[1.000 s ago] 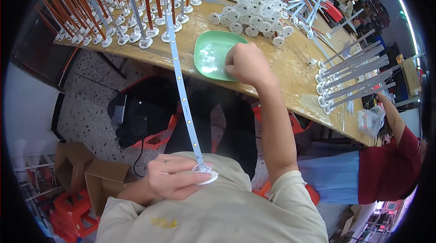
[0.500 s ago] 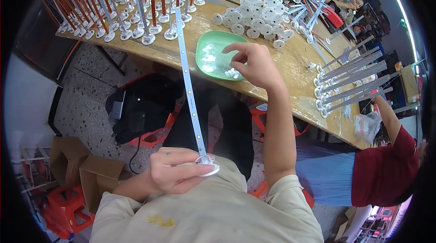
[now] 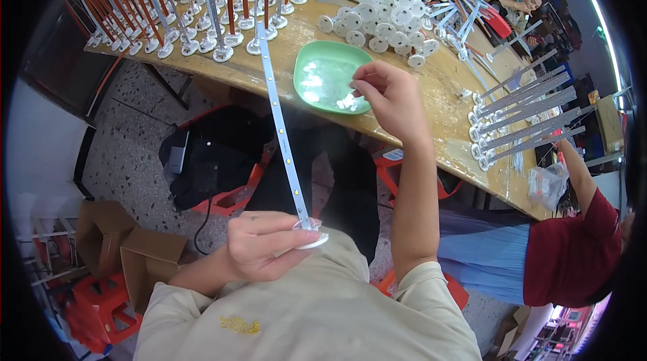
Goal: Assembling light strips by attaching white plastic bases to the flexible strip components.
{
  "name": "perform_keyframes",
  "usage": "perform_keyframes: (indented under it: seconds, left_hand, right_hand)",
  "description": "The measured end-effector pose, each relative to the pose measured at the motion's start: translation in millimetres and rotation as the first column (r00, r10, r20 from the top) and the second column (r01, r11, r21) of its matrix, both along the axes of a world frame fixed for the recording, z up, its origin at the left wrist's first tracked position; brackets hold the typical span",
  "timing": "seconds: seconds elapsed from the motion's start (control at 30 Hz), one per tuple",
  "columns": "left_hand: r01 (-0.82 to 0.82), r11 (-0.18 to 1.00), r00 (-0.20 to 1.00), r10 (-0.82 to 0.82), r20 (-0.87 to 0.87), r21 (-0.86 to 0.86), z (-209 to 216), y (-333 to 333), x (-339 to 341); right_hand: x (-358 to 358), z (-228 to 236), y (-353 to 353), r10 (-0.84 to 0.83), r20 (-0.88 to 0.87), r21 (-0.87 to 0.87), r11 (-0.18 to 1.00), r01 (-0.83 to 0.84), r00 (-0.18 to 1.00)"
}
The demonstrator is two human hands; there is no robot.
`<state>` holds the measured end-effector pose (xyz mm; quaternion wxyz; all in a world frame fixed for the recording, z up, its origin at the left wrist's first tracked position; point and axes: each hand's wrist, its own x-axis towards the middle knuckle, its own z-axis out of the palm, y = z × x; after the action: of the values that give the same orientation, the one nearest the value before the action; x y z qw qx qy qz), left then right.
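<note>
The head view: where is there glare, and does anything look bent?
Head view: white patches in the green dish look like glare, and the light tube at upper right is washed out white; same view: the table has a bowed near edge.

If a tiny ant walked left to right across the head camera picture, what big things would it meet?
Brown cardboard boxes, the left hand holding a light strip, the green dish, the right hand, then a clear plastic bag.

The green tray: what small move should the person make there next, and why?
Perhaps bring the right hand to the light strip's white base, which the left hand holds: the right fingertips look pinched near small white pieces in the green tray, though whether they grip one is unclear.
</note>
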<state>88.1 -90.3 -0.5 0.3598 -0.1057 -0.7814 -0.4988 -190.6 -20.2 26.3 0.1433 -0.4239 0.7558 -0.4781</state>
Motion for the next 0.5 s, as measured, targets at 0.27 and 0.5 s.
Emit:
perform_keyframes:
  seconds: [0.27, 0.5]
  left_hand:
    - [-0.007, 0.997, 0.998, 0.003, 0.057, 0.077, 1, -9, 2]
    - [-0.007, 0.999, 1.000, 0.006, 0.021, 0.047, 0, -2, 0]
  right_hand:
    - [-14, -20, 59, -0.304, -0.082, -0.140, 0.947, 0.291, 0.949]
    - [-58, -58, 102, -0.527, 0.025, -0.129, 0.841, 0.525, 0.850]
